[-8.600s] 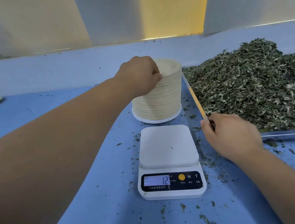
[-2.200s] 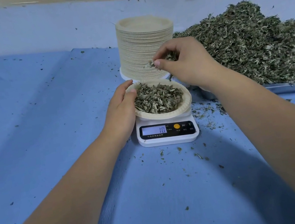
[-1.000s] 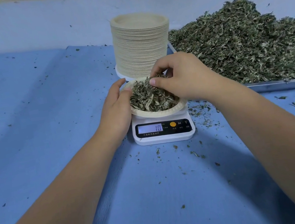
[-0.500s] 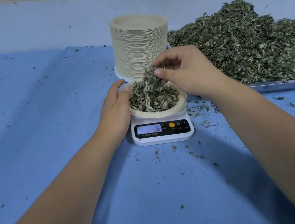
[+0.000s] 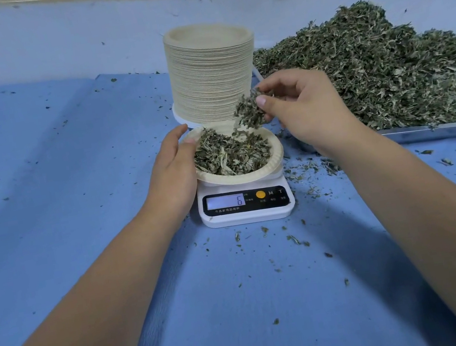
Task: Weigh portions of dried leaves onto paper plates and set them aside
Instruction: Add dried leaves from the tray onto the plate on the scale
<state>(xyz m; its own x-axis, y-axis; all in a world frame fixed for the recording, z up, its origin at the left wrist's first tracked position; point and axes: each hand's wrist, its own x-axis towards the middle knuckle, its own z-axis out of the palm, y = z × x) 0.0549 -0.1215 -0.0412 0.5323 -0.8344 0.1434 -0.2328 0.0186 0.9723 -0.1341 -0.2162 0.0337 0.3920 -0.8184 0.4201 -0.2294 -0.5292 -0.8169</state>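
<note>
A paper plate [image 5: 274, 156] holding dried leaves [image 5: 228, 154] rests on a small white digital scale [image 5: 246, 204] whose display shows 6. My left hand [image 5: 173, 170] cups the plate's left rim. Just above the plate's far right side, my right hand [image 5: 304, 107] pinches a clump of dried leaves [image 5: 249, 110] between thumb and fingers. A tall stack of paper plates [image 5: 211, 70] stands right behind the scale. To the right, a big heap of dried leaves [image 5: 378, 66] fills a metal tray [image 5: 437, 130].
Blue cloth [image 5: 59, 201] covers the table, and a low blue wall runs along the back. Loose leaf crumbs [image 5: 296, 239] are scattered in front of and to the right of the scale.
My right hand has lifted a clump of leaves up off the plate and slightly right. The scale reading dropped from 16 to 6. My left hand stays at the plate's rim.
</note>
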